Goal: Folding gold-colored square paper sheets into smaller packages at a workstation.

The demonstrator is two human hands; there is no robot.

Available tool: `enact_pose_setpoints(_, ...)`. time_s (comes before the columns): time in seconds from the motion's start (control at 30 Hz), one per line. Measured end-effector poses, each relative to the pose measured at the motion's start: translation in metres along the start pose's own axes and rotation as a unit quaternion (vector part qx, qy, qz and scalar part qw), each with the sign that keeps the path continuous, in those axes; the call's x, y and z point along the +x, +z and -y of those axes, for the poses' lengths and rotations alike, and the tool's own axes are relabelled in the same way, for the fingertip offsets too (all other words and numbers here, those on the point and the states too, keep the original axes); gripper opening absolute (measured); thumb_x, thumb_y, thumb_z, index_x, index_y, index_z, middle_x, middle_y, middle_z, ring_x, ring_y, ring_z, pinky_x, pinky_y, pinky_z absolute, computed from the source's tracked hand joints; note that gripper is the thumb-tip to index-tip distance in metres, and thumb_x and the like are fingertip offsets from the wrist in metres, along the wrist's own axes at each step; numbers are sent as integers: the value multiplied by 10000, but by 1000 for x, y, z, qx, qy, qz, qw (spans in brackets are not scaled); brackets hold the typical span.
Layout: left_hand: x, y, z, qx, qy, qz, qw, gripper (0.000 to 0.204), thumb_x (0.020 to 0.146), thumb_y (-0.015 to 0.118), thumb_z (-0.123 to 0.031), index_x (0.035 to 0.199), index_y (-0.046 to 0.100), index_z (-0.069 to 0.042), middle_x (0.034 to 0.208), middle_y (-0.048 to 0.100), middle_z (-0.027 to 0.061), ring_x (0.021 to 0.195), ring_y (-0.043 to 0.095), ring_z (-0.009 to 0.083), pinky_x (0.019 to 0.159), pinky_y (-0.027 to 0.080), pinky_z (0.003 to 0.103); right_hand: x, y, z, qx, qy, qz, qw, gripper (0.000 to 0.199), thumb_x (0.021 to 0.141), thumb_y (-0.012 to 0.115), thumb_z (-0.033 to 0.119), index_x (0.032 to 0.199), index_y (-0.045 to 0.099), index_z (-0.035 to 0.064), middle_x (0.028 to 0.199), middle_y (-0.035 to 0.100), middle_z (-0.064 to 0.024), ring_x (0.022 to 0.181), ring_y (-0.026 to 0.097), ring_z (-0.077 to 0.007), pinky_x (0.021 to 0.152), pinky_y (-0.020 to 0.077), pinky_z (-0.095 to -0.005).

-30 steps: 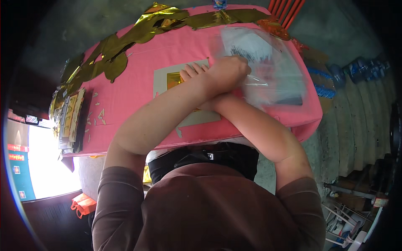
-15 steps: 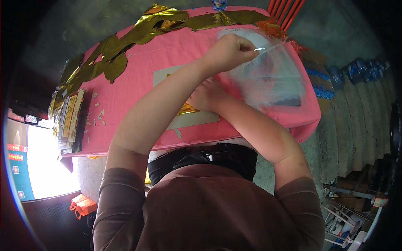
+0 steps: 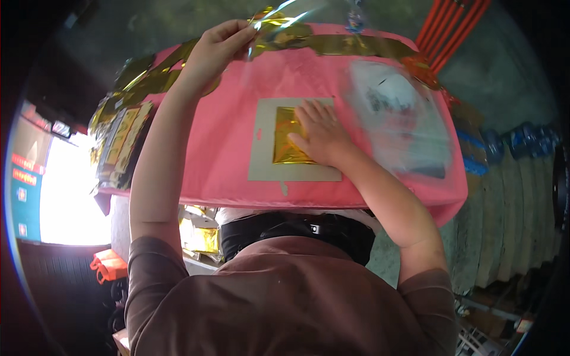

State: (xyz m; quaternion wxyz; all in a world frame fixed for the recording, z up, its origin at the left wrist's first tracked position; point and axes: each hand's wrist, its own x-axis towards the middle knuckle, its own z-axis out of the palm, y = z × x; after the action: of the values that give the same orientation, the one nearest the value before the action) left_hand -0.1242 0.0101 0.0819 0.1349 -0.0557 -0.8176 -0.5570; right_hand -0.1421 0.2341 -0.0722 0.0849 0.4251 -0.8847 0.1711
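Observation:
At the far side of the table my left hand [image 3: 222, 47] is closed in a pinch on a thin clear plastic film [image 3: 286, 18]. The film shows only as bright, blurred streaks beside gold foil. My right hand [image 3: 323, 133] lies flat with fingers spread, pressing on the right part of a shiny gold foil rectangle [image 3: 288, 148]. Under that rectangle is a larger pale grey card [image 3: 264, 169] with a small slot near its left edge. The right palm hides part of both.
Gold foil shapes [image 3: 338, 46] line the far edge of the pink-covered table [image 3: 214, 160]. Clear plastic bags [image 3: 404, 130] lie at right, and a stack of gold-printed pieces [image 3: 122, 142] at left. Red poles [image 3: 448, 35] and large water bottles [image 3: 525, 137] stand beyond.
My left hand has swept from the plastic bags at right to the far left, carrying the clear film. My right hand has spread flat on the gold foil, now mostly uncovered.

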Motion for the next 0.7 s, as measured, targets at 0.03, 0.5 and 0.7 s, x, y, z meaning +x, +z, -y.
enact_pose_setpoints(0.03, -4, -17, 9, 16, -21, 29, 999, 208, 921, 539, -268, 978, 606, -79, 729, 537, -51, 674, 486, 16, 613, 369, 167, -1, -1, 0, 5, -11, 2, 1000, 619, 872, 489, 427, 1303, 401, -8, 1388, 351, -214, 1315, 278, -366, 1084, 211, -455)
enact_pose_setpoints(0.5, -61, -121, 4, 361, 43, -167, 916, 194, 858, 598, -190, 956, 624, -25, 756, 611, 41, 696, 559, 104, 638, 451, 270, 1, -11, 6, -32, 15, 62, 997, 640, 914, 429, 438, 1385, 312, 20, 1452, 280, -165, 1364, 216, -294, 1118, 139, -407)
enact_pose_setpoints(0.7, -124, -79, -3, 446, 155, -2, 881, 179, 724, 636, -36, 903, 633, -39, 858, 605, 85, 810, 587, 244, 726, 474, 346, -1, -11, 4, -43, 13, 63, 997, 641, 921, 415, 445, 1389, 300, 23, 1452, 280, -163, 1368, 209, -291, 1118, 137, -407)
